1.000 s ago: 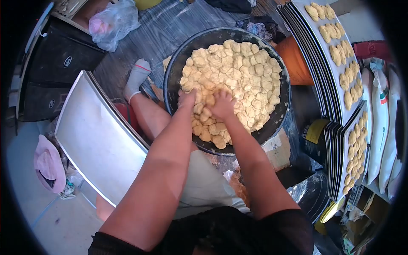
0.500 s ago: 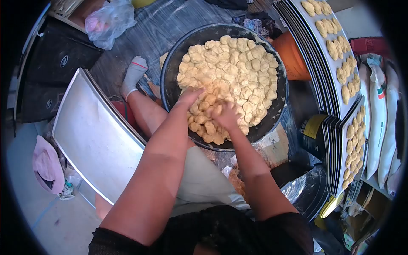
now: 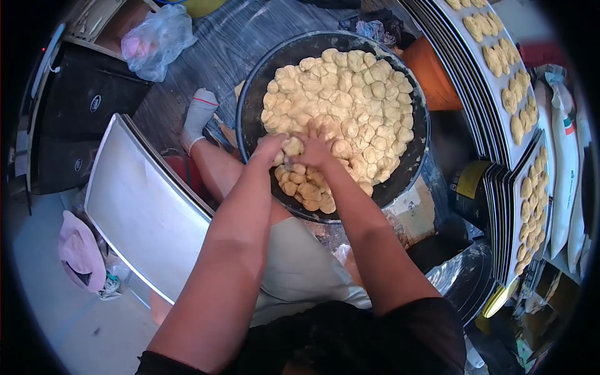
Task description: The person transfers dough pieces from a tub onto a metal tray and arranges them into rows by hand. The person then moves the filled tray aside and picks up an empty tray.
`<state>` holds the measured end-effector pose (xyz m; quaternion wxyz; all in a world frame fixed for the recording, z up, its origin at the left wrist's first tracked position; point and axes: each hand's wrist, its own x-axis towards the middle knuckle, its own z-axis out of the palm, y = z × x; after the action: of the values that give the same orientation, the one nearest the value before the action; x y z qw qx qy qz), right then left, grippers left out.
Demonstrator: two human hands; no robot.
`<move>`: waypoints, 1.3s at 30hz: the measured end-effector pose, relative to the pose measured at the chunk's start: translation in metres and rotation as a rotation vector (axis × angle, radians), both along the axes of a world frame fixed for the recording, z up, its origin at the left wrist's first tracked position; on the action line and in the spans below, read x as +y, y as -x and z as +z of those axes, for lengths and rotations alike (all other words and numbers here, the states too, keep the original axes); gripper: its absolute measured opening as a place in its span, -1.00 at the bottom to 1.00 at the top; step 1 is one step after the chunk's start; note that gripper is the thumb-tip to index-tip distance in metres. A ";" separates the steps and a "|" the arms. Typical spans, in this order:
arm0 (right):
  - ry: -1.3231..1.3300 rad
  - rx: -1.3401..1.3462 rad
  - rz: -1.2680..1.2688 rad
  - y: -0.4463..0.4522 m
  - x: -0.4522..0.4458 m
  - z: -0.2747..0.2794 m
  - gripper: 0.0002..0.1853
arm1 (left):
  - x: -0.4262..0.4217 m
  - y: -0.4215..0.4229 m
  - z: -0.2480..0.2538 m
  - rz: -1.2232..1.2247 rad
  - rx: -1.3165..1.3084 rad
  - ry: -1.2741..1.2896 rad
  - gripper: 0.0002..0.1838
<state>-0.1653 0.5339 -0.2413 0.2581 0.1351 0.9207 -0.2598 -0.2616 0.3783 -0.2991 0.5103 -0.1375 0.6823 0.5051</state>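
A wide black tub (image 3: 247,103) stands on the floor before me, heaped with round dough balls (image 3: 340,100). My left hand (image 3: 270,148) is in the tub's near left part, its fingers closed around a pale dough ball (image 3: 292,147). Just to its right, my right hand (image 3: 314,150) lies over the heap with fingers spread, touching the dough. Smaller, darker-looking lumps sit in the near part of the tub, below both hands. What lies under my right palm is hidden.
An empty metal tray (image 3: 147,200) leans at my left atop other trays. At the right, stacked trays (image 3: 500,94) carry rows of shaped dough, with a lower stack (image 3: 530,212) nearer me. An orange container (image 3: 431,75) and white sacks (image 3: 565,169) stand beyond.
Both hands have moved up and left within the tub and come closer together. A dough ball now shows in my left hand. The view has shifted slightly.
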 end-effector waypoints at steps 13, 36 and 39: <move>0.179 0.169 -0.218 -0.044 0.083 -0.014 0.00 | 0.037 -0.018 0.064 -0.406 0.099 0.331 0.16; 0.160 0.312 -0.353 -0.092 0.040 -0.006 -0.19 | 0.058 -0.090 0.068 -0.935 0.647 0.385 -0.04; 0.278 0.355 -0.472 -0.093 0.043 0.006 -0.14 | 0.055 -0.086 0.079 -0.800 0.606 0.269 -0.20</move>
<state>-0.0724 0.5767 -0.2349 0.0421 0.2607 0.8503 -0.4552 -0.1756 0.4338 -0.2197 0.4207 0.2221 0.8576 0.1956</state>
